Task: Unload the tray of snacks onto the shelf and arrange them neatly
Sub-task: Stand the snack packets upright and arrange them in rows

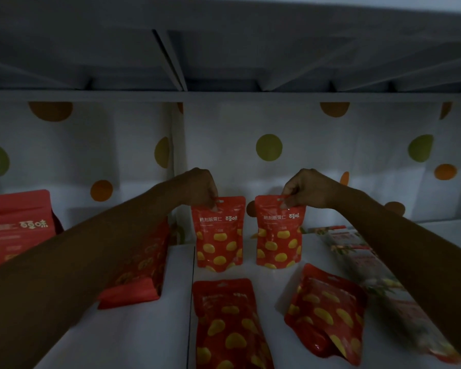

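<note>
Standing two snacks side by side at the far middle of the shelf (pixel 133 336): left hand (pixel 202 190) pinches the top edge of the left pouch (pixel 220 235), and right hand (pixel 304 191) pinches the right pouch (pixel 278 235) the same way. The top grip likely keeps each upright, face forward, base seemingly down, with a gap between. Nearer, a flat pouch (pixel 229 326) and a skewed pouch (pixel 328 312) lie unsorted, probably next. Big bag (pixel 14 225) stands far left; pale packets (pixel 357 251) lie right. Tray not in view.

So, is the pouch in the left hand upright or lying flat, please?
Upright: the left pouch stands vertical, with the left hand pinching its top edge.
</note>
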